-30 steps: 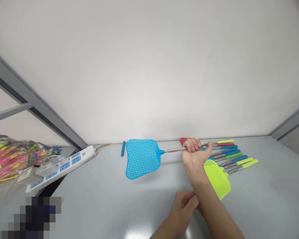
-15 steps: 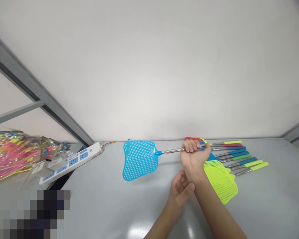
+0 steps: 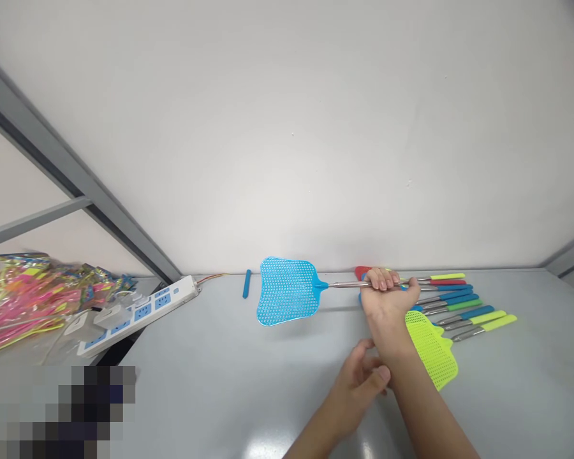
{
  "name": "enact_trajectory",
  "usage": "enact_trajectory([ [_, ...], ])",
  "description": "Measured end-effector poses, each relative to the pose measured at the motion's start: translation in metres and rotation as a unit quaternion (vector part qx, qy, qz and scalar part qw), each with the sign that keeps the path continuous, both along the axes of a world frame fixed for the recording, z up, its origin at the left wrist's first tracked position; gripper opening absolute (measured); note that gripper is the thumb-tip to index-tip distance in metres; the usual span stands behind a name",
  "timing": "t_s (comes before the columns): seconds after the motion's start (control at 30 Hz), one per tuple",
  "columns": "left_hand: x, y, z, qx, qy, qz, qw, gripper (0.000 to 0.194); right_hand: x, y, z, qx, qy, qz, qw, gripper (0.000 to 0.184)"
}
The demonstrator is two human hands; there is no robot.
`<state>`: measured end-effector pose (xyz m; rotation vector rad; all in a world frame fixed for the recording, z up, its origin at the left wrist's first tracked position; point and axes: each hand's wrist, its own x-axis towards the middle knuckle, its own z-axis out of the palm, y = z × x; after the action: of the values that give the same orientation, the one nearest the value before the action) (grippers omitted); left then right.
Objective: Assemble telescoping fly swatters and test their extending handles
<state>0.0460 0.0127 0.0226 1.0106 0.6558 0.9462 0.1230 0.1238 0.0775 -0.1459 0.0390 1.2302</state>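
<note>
My right hand (image 3: 385,299), palm turned up, is closed around the metal rod of a blue fly swatter (image 3: 289,292). The swatter's perforated head points left, raised a little over the table. My left hand (image 3: 358,382) is beside my right wrist, its fingers loosely bent and its thumb apart, with nothing seen in it. Whether it touches the wrist I cannot tell. Under and beyond my right arm lies a row of fly swatters with coloured grips (image 3: 459,297), a yellow-green swatter head (image 3: 430,350) nearest me. A red swatter head (image 3: 362,273) is partly hidden by my hand.
A short blue stick-like piece (image 3: 246,284) lies near the wall. To the left, a white power strip (image 3: 143,312) with plugged-in adapters rests at the edge of the grey table (image 3: 210,382). Behind a metal frame post (image 3: 110,197) is a heap of pink and yellow bagged items (image 3: 38,299).
My right hand has moved right with the blue fly swatter, and its head is slightly higher. The blue piece behind it now shows fully. My left hand has shifted right alongside.
</note>
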Motion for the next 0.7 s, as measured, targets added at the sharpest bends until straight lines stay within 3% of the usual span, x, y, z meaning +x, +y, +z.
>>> enact_trajectory([
  [0.23, 0.000, -0.014, -0.007, 0.027, 0.129, -0.097, 0.986, 0.043, 0.003, 0.001, -0.001, -0.037, 0.046, 0.013, 0.998, 0.031],
  [0.4, -0.010, -0.004, 0.006, 0.151, 0.225, -0.019, 0.963, 0.030, 0.019, 0.008, 0.000, -0.035, 0.060, -0.031, 0.997, 0.032],
  [0.47, -0.023, 0.011, 0.006, 0.174, 0.265, 0.052, 0.947, 0.032, 0.025, 0.009, 0.001, -0.037, 0.063, -0.042, 0.996, 0.033],
  [0.53, -0.044, 0.033, 0.003, 0.201, 0.366, 0.134, 0.899, 0.032, 0.030, 0.010, 0.003, -0.035, 0.057, -0.049, 0.997, 0.033],
  [0.57, -0.058, 0.045, 0.001, 0.222, 0.437, 0.155, 0.858, 0.032, 0.032, 0.009, 0.003, -0.031, 0.053, -0.052, 0.997, 0.033],
  [0.63, -0.089, 0.070, -0.004, 0.215, 0.614, 0.210, 0.730, 0.035, 0.035, 0.009, 0.004, -0.024, 0.047, -0.057, 0.997, 0.033],
  [0.7, -0.120, 0.092, -0.009, 0.166, 0.664, 0.262, 0.681, 0.041, 0.038, 0.009, 0.005, -0.021, 0.053, -0.060, 0.997, 0.033],
])
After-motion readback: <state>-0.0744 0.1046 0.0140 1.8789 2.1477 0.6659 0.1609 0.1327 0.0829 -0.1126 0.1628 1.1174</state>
